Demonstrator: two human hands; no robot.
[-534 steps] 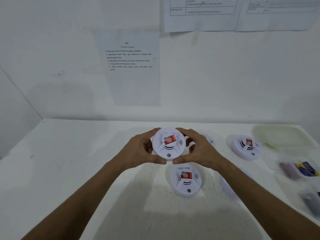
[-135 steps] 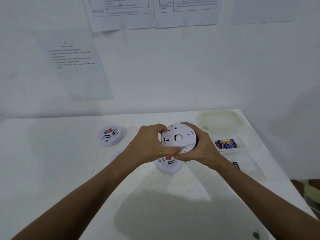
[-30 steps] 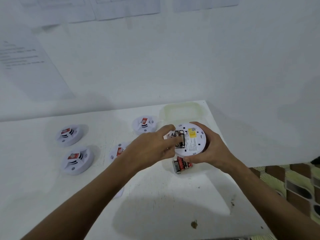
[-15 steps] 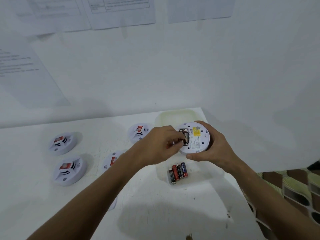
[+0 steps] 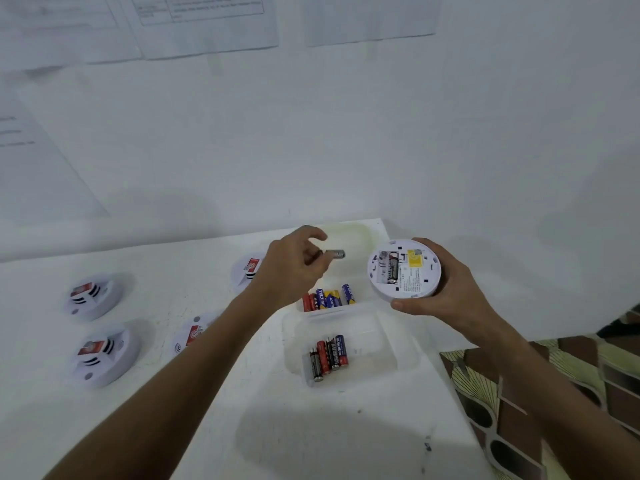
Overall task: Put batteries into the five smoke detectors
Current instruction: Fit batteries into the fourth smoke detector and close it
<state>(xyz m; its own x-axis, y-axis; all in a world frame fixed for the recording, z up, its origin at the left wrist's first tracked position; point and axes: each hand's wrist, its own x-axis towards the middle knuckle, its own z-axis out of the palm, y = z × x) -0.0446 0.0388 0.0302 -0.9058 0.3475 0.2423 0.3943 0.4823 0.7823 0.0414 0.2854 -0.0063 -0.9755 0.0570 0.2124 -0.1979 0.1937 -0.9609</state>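
The right hand grips a white smoke detector by its rim, above the right part of the table, with its back side turned toward the camera. The open battery compartment shows one dark battery seated inside; a yellow label sits beside it. The left hand is closed on a single battery, pinched between thumb and fingertips, held to the left of the detector and apart from it.

Below the hands, a clear tray rests on the table. Its far compartment holds blue, yellow and red batteries; its near compartment holds red and black batteries.

Four further detectors lie face up on the table: two at far left, one partly behind the left forearm, one behind the left hand.
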